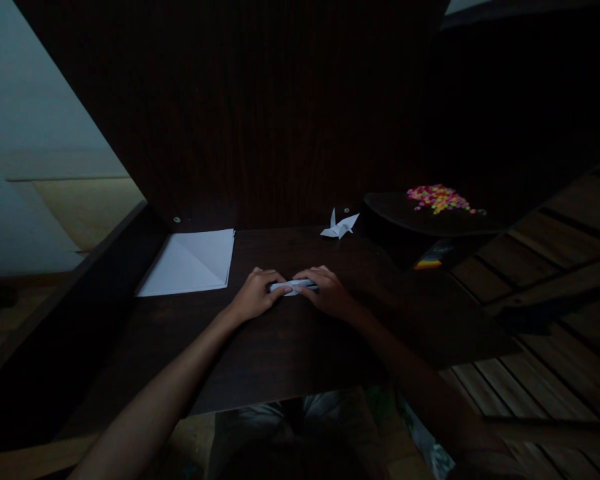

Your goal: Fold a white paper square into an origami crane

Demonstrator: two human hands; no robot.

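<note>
A small folded piece of white paper [293,287] lies between my hands at the middle of the dark tabletop. My left hand [258,293] grips its left end, thumb on the near side and fingers curled over the far side. At the right end, my right hand [329,291] pinches it the same way, with the thumb pressed near the middle. Parts of the paper are hidden under the fingers. Beyond my right hand, a folded white paper crane [340,227] rests near the back panel.
To the left lies a stack of white paper sheets [193,262], the top one creased. A raised side board [80,313] bounds the table's left. On a rounded shelf [395,213] at the right sits a pile of small colourful pieces [441,199]. Wooden slats [545,387] are further right.
</note>
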